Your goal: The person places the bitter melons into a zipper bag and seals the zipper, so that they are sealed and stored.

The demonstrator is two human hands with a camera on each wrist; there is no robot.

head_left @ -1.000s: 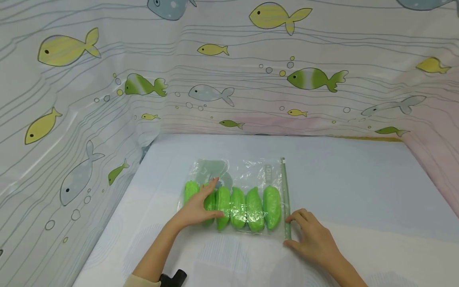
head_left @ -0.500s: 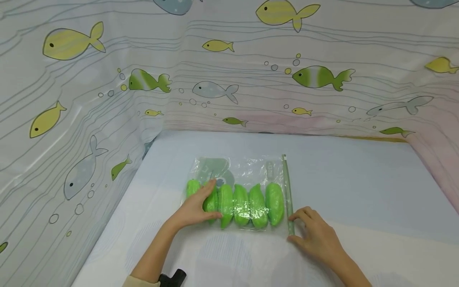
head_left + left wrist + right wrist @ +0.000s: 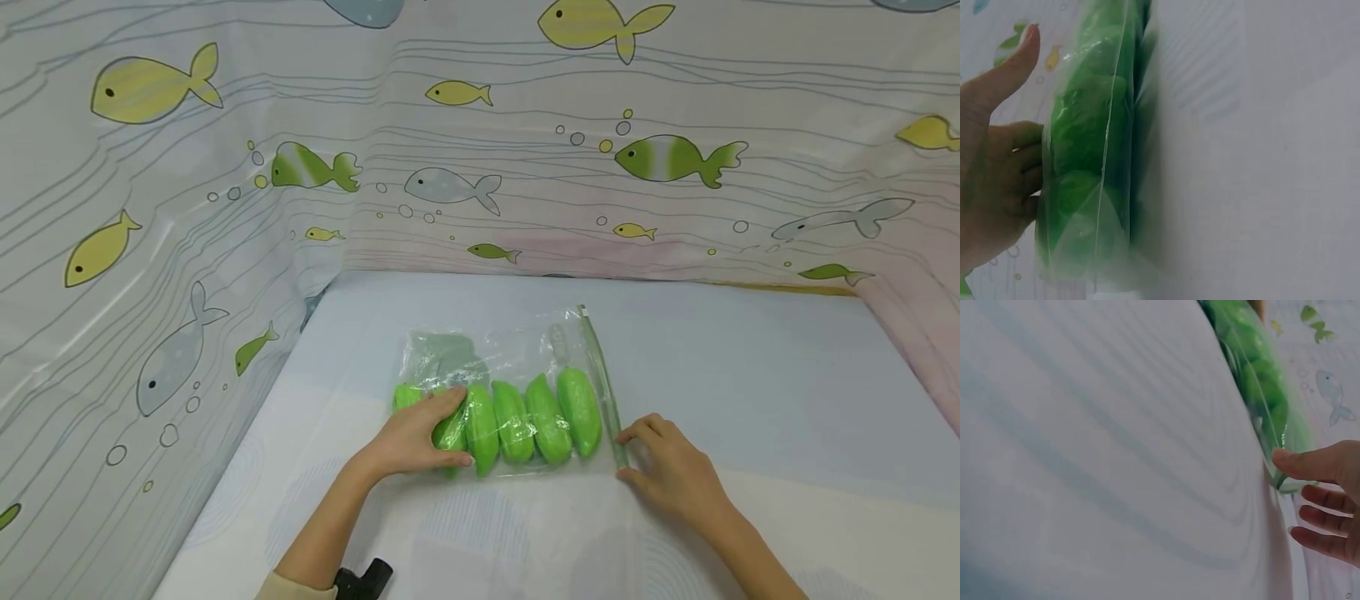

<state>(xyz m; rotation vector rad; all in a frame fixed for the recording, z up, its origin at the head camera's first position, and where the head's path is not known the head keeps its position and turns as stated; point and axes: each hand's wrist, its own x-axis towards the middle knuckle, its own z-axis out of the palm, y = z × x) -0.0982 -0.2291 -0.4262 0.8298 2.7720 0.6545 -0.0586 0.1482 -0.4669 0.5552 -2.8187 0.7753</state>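
A clear zip bag (image 3: pixel 517 337) lies on the white cloth with several bright green, elongated pieces (image 3: pixel 580 412) side by side inside it. My left hand (image 3: pixel 412 437) rests over the bag's left end with thumb spread, partly hiding the leftmost pieces. In the left wrist view its fingers (image 3: pixel 1019 131) are at the bag's face, the thumb standing away. A green zip strip (image 3: pixel 602 375) runs along the bag's right edge. My right hand (image 3: pixel 667 462) pinches this strip at its near corner. The right wrist view shows the thumb (image 3: pixel 1307 462) on that corner, other fingers behind.
A fish-printed sheet (image 3: pixel 555 192) forms the wall behind and to the left of the white-covered table (image 3: pixel 750 375). A black object (image 3: pixel 365 579) is beside the left sleeve (image 3: pixel 294 587) at the bottom edge.
The right hand has moved slightly up and right with the near corner of the strip. The strip's far end has swung left, so the bag lies slanted. The left hand stays on the bag.
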